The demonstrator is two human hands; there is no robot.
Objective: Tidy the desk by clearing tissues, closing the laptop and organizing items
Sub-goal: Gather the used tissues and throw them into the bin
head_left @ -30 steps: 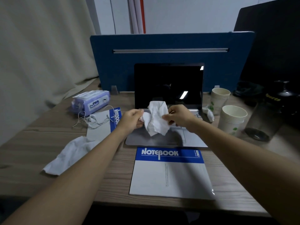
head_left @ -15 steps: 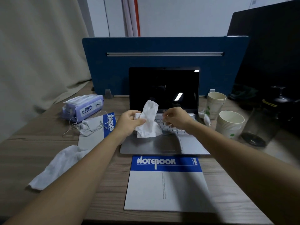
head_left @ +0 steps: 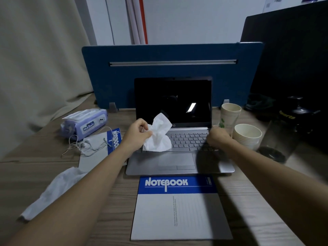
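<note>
Two tissues show: one crumpled tissue (head_left: 158, 134) is pinched in the left hand (head_left: 136, 133) above the open laptop (head_left: 179, 139), the other tissue (head_left: 53, 190) lies flat on the desk (head_left: 35, 167). The right hand (head_left: 218, 138) is curled closed beside two cup stacks (head_left: 247, 135); what it holds, I cannot tell. Two notebooks (head_left: 179, 208) lie near; earphones (head_left: 85, 144) and a wipes pack (head_left: 84, 123) stay left.

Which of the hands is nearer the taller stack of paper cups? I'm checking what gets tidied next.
Right. The right hand is just beside the taller stack of paper cups, at its base; the left hand is across the laptop keyboard, gripping a crumpled tissue.
</note>
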